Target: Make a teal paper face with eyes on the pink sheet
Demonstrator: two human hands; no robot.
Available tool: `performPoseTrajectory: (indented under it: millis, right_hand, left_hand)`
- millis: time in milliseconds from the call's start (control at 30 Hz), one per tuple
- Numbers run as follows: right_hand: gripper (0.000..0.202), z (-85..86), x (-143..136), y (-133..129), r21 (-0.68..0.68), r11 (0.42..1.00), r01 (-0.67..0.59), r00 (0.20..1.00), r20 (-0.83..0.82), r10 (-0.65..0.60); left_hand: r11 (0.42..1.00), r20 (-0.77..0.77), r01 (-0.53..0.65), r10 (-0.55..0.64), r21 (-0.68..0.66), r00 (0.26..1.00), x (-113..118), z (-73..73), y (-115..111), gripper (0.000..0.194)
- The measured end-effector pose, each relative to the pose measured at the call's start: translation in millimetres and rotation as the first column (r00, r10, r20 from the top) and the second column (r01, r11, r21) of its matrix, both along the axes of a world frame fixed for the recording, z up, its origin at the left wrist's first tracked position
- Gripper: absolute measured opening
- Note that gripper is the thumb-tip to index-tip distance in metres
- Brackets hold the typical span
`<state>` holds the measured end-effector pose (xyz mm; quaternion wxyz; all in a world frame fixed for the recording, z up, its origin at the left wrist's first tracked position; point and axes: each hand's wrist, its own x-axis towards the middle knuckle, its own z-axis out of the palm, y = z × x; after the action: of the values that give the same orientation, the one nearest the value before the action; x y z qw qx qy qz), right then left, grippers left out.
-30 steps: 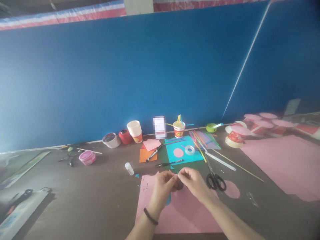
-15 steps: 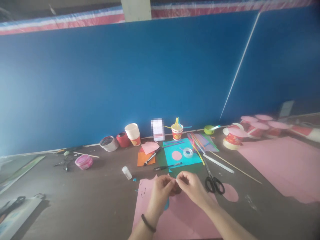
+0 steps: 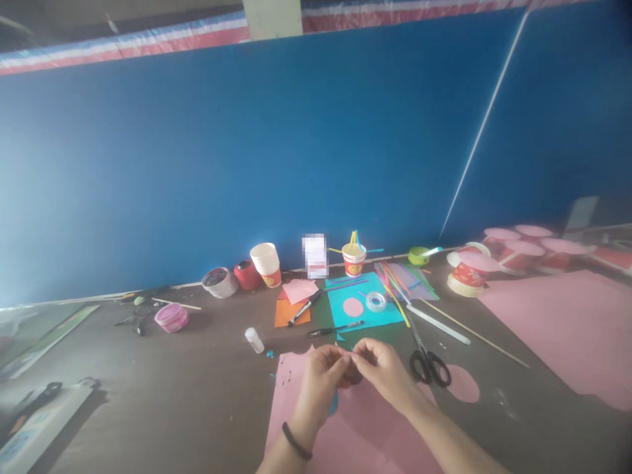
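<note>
Over a pink paper sheet (image 3: 375, 438), my left hand (image 3: 323, 378) and my right hand (image 3: 385, 372) meet with their fingertips pinched together. Whatever sits between the fingers is too small and hidden to name. A bit of blue material (image 3: 334, 403) shows beside the left palm; I cannot tell whether it is held. Black-handled scissors (image 3: 430, 367) lie right of my right hand, partly over a pink paper circle (image 3: 463, 384). Just beyond the fingers is a black pen (image 3: 336, 328). A white capped tube (image 3: 254, 340) lies to the left, near small blue scraps (image 3: 270, 354).
Blue paper (image 3: 390, 319) carries a tape roll (image 3: 376, 302) and a small pink circle (image 3: 353, 307). Paper cups (image 3: 266, 264), another cup with straws (image 3: 354, 260) and a pink tub (image 3: 172, 318) stand behind. Pink-topped cups (image 3: 471, 271) and a large pink sheet (image 3: 563, 329) are right.
The whole view has shifted slightly, so things appear a little further right. Both hands stay together over the pink sheet, their fingertips still pinched.
</note>
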<state>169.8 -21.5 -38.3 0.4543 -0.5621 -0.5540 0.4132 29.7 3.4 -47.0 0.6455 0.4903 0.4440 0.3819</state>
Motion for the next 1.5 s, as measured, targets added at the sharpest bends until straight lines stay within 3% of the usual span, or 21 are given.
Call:
performPoseTrajectory:
  millis: [233,333,400,467,600,767,933,1067,1267,1400,1500]
  right_hand:
    - [0.015,-2.7,-4,0,0.006,1.0,0.001,0.996,0.087,-0.001]
    - [0.011,4.6,2,-6,0.033,0.999,0.0,0.972,0.236,-0.008]
    - [0.01,11.7,15,-13,0.04,0.998,0.044,0.909,0.413,-0.057]
    - [0.014,15.5,35,-22,0.01,0.989,0.149,0.79,0.6,-0.125]
    - [0.022,5.0,77,-33,-0.13,0.925,0.356,0.561,0.822,-0.1]
    - [0.026,-13.2,99,-35,-0.178,0.905,0.386,0.499,0.866,-0.043]
    - [0.035,-11.3,101,-35,-0.226,0.895,0.384,0.503,0.864,0.002]
    - [0.032,-6.2,107,-33,-0.269,0.889,0.371,0.525,0.85,0.038]
    - [0.03,-1.5,139,-50,-0.298,0.869,0.395,0.668,0.743,-0.048]
    - [0.034,-4.3,149,-75,-0.411,0.853,0.322,0.892,0.434,-0.127]
    - [0.037,-3.9,133,-82,-0.438,0.895,0.088,0.996,0.013,-0.091]
  left_hand:
    - [1.0,-0.007,-0.019,0.019,0.006,1.0,2,3.0,-2,0.025]
    - [1.0,-0.025,-0.017,0.017,0.007,1.0,1,2.1,0,0.025]
    - [1.0,-0.049,-0.021,0.022,0.019,0.999,1,0.9,1,0.026]
    - [0.999,-0.059,-0.029,0.031,0.025,0.998,0,0.2,2,0.026]
    - [0.999,-0.031,-0.045,0.046,0.008,0.998,1,1.3,1,0.025]
    - [0.998,0.06,-0.047,0.05,-0.051,0.997,1,0.6,0,0.024]
    - [0.995,0.175,-0.052,0.067,-0.089,0.982,-3,-2.8,3,0.022]
    - [0.994,0.218,-0.046,0.068,-0.103,0.974,-5,-2.7,3,0.02]
    - [0.989,0.261,-0.029,0.067,-0.148,0.963,-6,-4.2,3,0.02]
    - [0.983,0.283,-0.029,0.08,-0.18,0.956,-6,-7.1,3,0.019]
    - [0.98,0.282,-0.025,0.081,-0.196,0.956,-6,-8.1,3,0.018]
